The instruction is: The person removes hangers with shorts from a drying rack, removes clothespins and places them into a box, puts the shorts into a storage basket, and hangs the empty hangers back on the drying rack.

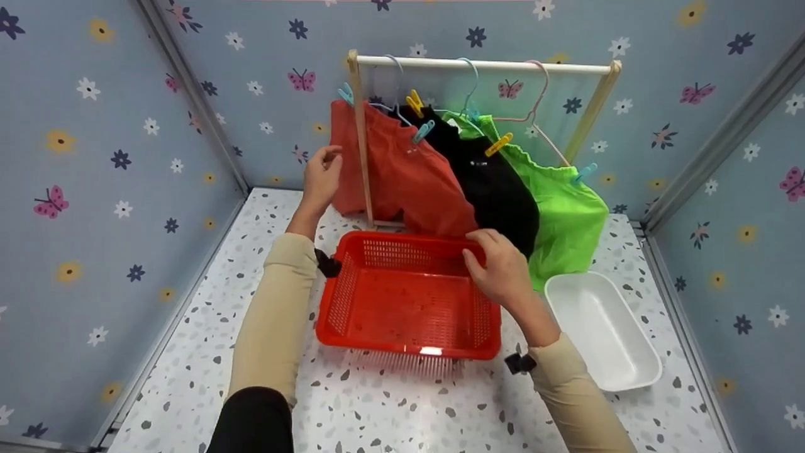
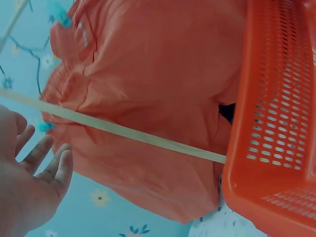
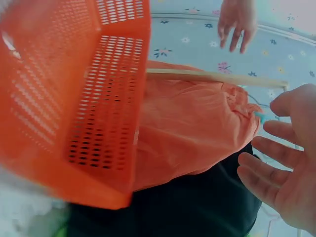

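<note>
My left hand (image 1: 322, 182) is raised beside the left post of a small wooden clothes rack (image 1: 484, 64), its fingers loosely bent and holding nothing. Nearest to it hang orange-red shorts (image 1: 418, 179), clipped to a hanger by blue clothespins (image 1: 424, 131). Over the far right corner of a red plastic basket (image 1: 409, 308) is my right hand (image 1: 500, 270). The right wrist view shows that hand (image 3: 291, 168) with fingers spread and nothing in them, apart from the basket. Behind the shorts hang a black garment (image 1: 500, 195) and a bright green one (image 1: 569, 220).
A white plastic tub (image 1: 604, 333) stands right of the basket on the speckled tabletop (image 1: 371, 415). Yellow clothespins (image 1: 499, 145) grip the black garment. A pink hanger (image 1: 542, 88) carries the green one. Patterned panels (image 1: 126, 207) enclose the table at the back and sides.
</note>
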Motion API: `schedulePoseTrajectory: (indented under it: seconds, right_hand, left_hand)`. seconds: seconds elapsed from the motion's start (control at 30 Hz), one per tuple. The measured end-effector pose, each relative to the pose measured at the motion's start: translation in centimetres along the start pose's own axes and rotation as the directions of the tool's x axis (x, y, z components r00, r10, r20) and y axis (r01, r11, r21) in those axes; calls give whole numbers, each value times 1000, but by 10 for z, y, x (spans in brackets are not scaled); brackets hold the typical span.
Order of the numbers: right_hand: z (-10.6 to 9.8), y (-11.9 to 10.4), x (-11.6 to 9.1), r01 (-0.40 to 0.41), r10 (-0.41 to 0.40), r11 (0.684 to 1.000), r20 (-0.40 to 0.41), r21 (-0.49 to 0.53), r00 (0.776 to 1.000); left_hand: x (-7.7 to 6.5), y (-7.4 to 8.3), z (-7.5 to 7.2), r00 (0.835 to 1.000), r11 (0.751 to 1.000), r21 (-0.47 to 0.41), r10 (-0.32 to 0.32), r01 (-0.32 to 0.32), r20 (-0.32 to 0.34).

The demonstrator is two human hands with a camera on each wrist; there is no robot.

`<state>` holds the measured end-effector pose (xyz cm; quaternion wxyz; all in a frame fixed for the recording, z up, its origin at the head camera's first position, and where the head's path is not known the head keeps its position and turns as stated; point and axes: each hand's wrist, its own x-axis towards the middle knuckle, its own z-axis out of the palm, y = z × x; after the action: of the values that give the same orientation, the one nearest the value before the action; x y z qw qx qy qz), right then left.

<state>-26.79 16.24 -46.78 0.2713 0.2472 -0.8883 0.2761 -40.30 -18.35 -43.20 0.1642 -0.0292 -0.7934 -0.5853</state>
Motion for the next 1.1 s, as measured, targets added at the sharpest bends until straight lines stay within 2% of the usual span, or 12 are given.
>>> schedulePoseTrajectory:
  seconds: [0.1, 0.3, 0.5, 0.6, 0.73, 0.87, 1.0, 1.1]
  right_hand:
    - [-1, -3, 22, -16, 16, 1000, 0, -19, 1000]
    - [3, -8, 63, -86, 85, 995, -9, -59, 996]
    - [17, -12, 91, -204, 208, 972, 19, -116, 978]
    - [26, -13, 103, -254, 261, 960, 43, -121, 964]
    - [33, -10, 110, -301, 310, 948, 83, -101, 947]
    - [41, -8, 116, -336, 343, 939, 152, -70, 927]
    - [48, -7, 126, -357, 359, 933, 200, -45, 912]
    - [53, -6, 135, -391, 383, 920, 224, -10, 896]
  left_hand:
    - [17, -3, 4, 997, 996, -42, -77, 78, 13]
    - [43, -3, 10, 982, 980, -96, -168, 176, 87]
    - [54, -6, 21, 960, 963, -125, -214, 238, 181]
    - [59, -7, 27, 958, 958, -142, -223, 249, 181]
    - [60, -15, 40, 942, 949, -113, -270, 295, 199]
    - [59, -26, 51, 946, 955, -90, -262, 283, 191]
    - [62, -34, 55, 975, 979, -83, -174, 187, 141]
    - [64, -36, 55, 982, 987, -68, -136, 146, 128]
